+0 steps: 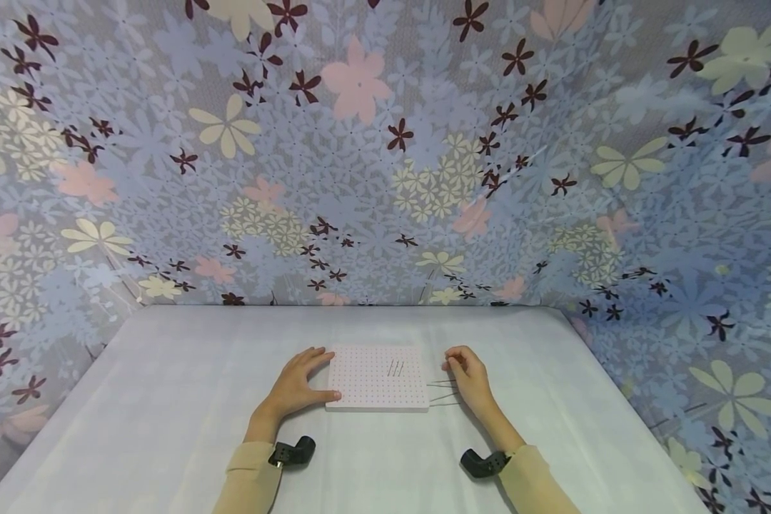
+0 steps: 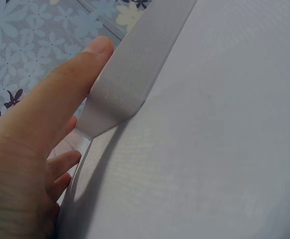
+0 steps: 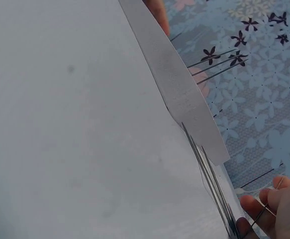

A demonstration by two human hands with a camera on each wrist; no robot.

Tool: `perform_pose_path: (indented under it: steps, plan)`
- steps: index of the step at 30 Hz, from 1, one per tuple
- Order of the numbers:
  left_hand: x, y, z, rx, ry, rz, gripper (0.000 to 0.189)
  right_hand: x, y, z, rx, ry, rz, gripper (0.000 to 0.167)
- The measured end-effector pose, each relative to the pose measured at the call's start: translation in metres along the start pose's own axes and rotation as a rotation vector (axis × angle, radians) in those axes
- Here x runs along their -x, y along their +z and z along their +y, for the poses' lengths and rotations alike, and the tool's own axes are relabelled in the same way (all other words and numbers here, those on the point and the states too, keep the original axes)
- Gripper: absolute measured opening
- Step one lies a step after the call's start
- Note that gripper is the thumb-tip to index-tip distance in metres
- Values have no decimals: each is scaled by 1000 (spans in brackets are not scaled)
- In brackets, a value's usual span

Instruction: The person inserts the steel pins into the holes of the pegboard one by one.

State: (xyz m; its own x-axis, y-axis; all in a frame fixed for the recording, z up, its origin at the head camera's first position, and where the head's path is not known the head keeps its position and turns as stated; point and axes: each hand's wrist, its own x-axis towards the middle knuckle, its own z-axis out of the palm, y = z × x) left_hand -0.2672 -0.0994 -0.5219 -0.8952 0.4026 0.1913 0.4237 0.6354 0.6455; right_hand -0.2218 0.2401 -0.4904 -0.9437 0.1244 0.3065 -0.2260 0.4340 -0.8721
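Observation:
A white pegboard (image 1: 360,378) with a grid of small dots lies on the table. Three thin metal pins (image 1: 395,368) stand upright in its right half. My left hand (image 1: 293,385) rests at the board's left edge, its straight thumb on the near corner and its fingers toward the far corner. Just off the right side, my right hand (image 1: 470,375) pinches a thin metal pin (image 3: 259,215) between thumb and fingers. Several loose metal pins (image 3: 204,174) lie beside the board's right edge, partly beneath that hand.
A pale cloth covers the table (image 1: 167,400). Behind it and along the sides hangs a flowered fabric (image 1: 360,178). Each wrist wears a black camera mount (image 1: 293,452), near the beige sleeves (image 1: 250,478).

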Motion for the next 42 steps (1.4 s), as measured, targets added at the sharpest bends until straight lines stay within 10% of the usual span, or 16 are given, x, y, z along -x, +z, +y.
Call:
perform_pose_path:
  steps: [28, 42]
  plan:
    - [1, -3, 0, 8, -9, -6, 85, -10, 29, 15, -287, -44, 61, 10]
    - [-1, -2, 1, 13, -9, -8, 84, -8, 49, 7, -389, -5, -49, 11]
